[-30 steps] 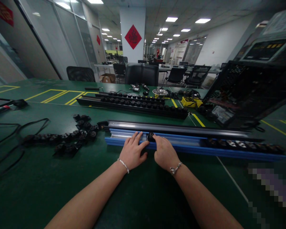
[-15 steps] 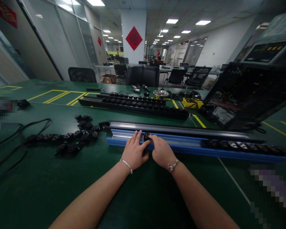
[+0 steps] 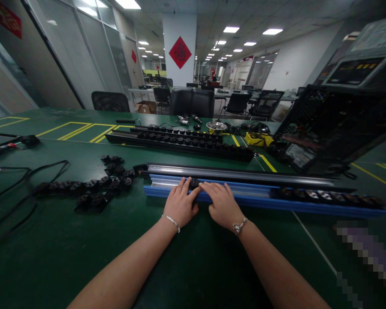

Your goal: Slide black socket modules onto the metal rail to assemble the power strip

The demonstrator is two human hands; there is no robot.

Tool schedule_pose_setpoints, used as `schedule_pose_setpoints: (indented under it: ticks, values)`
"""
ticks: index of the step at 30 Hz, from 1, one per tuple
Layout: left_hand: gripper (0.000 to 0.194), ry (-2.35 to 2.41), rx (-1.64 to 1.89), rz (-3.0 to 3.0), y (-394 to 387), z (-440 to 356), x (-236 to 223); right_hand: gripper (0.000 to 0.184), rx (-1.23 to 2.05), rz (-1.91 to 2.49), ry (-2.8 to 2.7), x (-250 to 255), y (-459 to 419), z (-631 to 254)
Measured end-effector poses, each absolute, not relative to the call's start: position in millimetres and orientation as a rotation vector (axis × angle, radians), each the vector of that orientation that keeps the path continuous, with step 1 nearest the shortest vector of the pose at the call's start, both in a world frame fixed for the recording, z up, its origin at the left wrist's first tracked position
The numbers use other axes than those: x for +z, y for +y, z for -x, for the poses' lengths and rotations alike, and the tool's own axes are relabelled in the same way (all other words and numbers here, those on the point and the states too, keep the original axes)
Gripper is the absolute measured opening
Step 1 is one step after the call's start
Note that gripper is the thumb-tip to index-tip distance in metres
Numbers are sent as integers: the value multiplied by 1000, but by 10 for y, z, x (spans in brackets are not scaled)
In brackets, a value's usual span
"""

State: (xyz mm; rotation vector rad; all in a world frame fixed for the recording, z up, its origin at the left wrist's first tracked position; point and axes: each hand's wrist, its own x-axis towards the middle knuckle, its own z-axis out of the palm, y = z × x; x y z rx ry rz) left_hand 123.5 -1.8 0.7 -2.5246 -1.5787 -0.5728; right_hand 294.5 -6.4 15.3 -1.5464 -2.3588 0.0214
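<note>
A small black socket module [image 3: 194, 183] sits in the blue channel rail [image 3: 257, 192] in front of me. My left hand [image 3: 181, 204] holds it between thumb and forefinger, the other fingers lying over the rail. To its right, my right hand [image 3: 223, 202] has its fingers stretched across the rail, the forefinger tip at the module's near right side. More black modules [image 3: 326, 196] fill the rail's right end in a row. Just behind lies a black rail [image 3: 231, 173] with a shiny inside.
Loose black modules [image 3: 93, 184] lie in a cluster at the left, beside black cables [image 3: 25, 189]. Farther back are black rails [image 3: 180, 143] with modules, a metal bowl [image 3: 216, 125] and a yellow object [image 3: 259, 139]. A large black open case [image 3: 328, 128] stands at the right.
My right hand has opened from a curled pinch at the module to outstretched fingers, shifting slightly right. The module sits slightly farther left, and my left hand stays beside it.
</note>
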Motion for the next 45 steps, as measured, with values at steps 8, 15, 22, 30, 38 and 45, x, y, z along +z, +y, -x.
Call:
schedule_pose_setpoints:
  ticks: [8, 15, 22, 30, 38, 45]
  values:
    - [54, -1628, -559, 2464, -45, -1198, 39, 65, -316, 1852, -2145, -68, -144, -3265]
    - [52, -1679, -526, 2420, -47, -1115, 55, 64, -320, 1839, -2131, -73, -131, -3261]
    - [49, -1691, -482, 2404, -36, -1032, 75, 63, -339, 1825, -2127, -83, -130, -3270]
    - [47, -1708, -434, 2367, -12, -842, 94, 63, -305, 1847, -2136, -84, -127, -3269]
    - [46, -1736, -387, 2353, 8, -703, 120, 63, -307, 1870, -2145, -47, -137, -3257]
    - [46, -1799, -304, 2337, 28, -549, 142, 63, -347, 1898, -2138, -55, -136, -3252]
